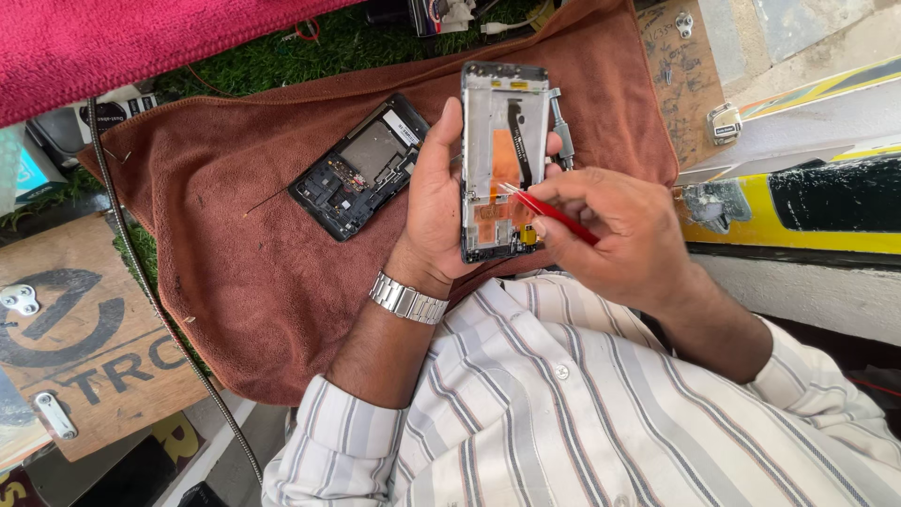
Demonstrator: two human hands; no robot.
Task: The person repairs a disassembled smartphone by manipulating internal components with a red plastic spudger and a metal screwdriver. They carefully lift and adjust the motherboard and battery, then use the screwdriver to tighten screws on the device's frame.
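The phone frame (502,160) stands clasped in the left hand (436,202), already stripped open; the right hand (624,230) pinches red tweezers (554,212) at its orange interior; the back housing (361,167) lies left on the brown towel (235,235), unassembled.

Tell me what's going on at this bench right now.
A person is working on an opened phone. The left hand holds the phone frame upright, its inside facing them. The right hand pinches red tweezers, their tip on the orange area inside the frame. Another black phone part lies on the brown towel to the left.
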